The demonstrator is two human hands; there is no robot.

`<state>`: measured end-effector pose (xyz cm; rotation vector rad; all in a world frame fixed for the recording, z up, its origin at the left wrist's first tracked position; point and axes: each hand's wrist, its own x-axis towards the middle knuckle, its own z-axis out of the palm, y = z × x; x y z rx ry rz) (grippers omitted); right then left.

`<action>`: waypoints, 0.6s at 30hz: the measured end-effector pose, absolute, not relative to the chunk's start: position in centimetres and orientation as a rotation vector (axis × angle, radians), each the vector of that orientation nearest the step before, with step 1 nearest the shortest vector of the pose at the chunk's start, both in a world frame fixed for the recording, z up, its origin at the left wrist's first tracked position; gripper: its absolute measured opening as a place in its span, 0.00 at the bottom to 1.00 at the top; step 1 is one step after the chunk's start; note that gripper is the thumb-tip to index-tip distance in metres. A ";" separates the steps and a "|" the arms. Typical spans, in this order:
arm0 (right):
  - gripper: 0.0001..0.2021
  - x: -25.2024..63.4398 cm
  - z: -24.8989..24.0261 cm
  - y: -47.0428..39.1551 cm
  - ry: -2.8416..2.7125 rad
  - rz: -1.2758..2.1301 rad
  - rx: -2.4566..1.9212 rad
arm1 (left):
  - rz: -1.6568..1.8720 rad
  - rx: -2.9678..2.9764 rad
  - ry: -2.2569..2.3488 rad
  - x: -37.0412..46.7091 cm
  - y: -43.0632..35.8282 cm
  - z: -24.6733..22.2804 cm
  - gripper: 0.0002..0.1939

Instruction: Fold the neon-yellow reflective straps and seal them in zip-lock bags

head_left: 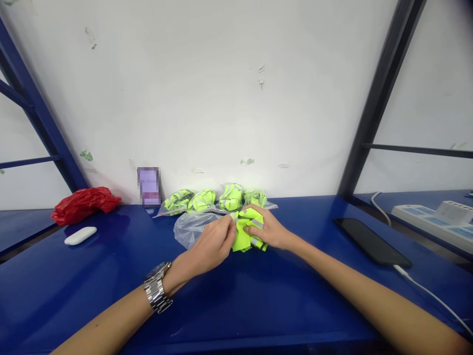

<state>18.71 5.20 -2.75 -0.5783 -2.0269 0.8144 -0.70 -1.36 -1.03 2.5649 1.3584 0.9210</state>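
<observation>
A folded neon-yellow reflective vest (242, 239) with grey strips is held between my two hands over the blue table. My right hand (271, 229) grips its right side, fingers over the top and thumb in front. The fingers of my left hand (216, 241) are pinched at its left edge; their tips are partly hidden. Behind my left hand lies a clear plastic bag (186, 228), and the hand covers part of it. Several similar neon bundles in clear bags, one of them a bagged vest (201, 201), stand in a row just beyond, near the wall.
On the left of the blue table (229, 305) are a red plastic bag (84, 203) and a white oval case (80, 235). An upright phone (149, 187) leans by the wall. At right, a black phone (371, 241) lies on a cable near a power strip (436, 224).
</observation>
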 end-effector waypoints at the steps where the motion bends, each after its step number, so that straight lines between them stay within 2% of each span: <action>1: 0.16 18.4 -2.9 5.1 -1.998 0.840 -0.584 | 0.904 2.567 1.352 -0.6 -1.4 -1.1 0.10; 7: 0.17 17.7 -3.3 5.3 -1.513 1.354 -0.615 | 0.900 2.797 1.365 -0.7 -1.5 -0.6 0.09; 10: 0.17 18.1 -3.2 5.5 -1.279 1.544 -0.643 | 0.911 3.092 1.453 -1.1 -1.6 -0.5 0.14; 14: 0.14 18.4 -3.1 5.2 -1.219 1.667 -0.624 | 0.804 3.077 1.545 -1.3 -1.5 -1.4 0.06; 18: 0.14 18.3 -3.4 5.0 -1.248 1.673 -0.598 | 0.841 2.827 1.445 -1.3 -1.6 -2.0 0.03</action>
